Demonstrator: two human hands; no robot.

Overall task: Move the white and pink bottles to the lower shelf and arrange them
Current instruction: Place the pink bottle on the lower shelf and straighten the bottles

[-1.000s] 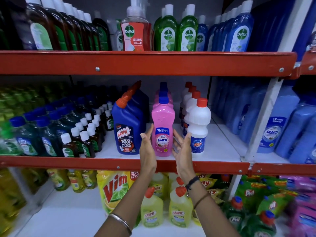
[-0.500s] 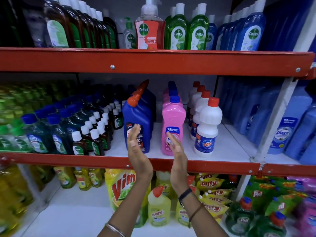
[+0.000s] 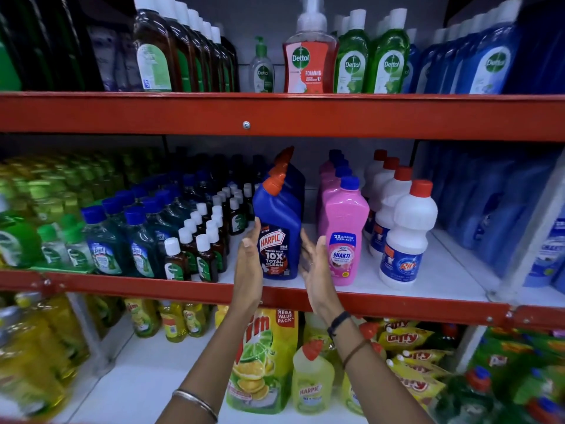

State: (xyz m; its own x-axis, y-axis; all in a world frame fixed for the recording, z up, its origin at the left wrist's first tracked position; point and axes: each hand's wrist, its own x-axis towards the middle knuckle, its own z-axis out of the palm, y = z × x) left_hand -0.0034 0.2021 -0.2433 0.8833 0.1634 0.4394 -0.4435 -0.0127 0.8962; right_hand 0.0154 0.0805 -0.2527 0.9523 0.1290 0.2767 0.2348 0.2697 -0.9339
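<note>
A row of pink Shakti bottles (image 3: 344, 231) with blue caps stands on the middle shelf (image 3: 397, 304), front to back. Right of it runs a row of white bottles (image 3: 408, 237) with red caps. A blue Harpic bottle (image 3: 279, 231) stands left of the pink row. My left hand (image 3: 249, 258) is flat and open against the Harpic bottle's left side. My right hand (image 3: 315, 264) is open between the Harpic bottle and the front pink bottle. Neither hand grips anything.
Small brown bottles (image 3: 198, 249) and green bottles (image 3: 122, 240) fill the middle shelf's left part. Blue bottles (image 3: 489, 203) stand at the right. The lower shelf (image 3: 146, 381) holds a Vim pack (image 3: 263, 362), yellow Harpic bottles (image 3: 312, 381) and pouches. Dettol bottles line the top shelf.
Both hands have shifted left, from either side of the front pink bottle to either side of the blue Harpic bottle. The view has moved with them.
</note>
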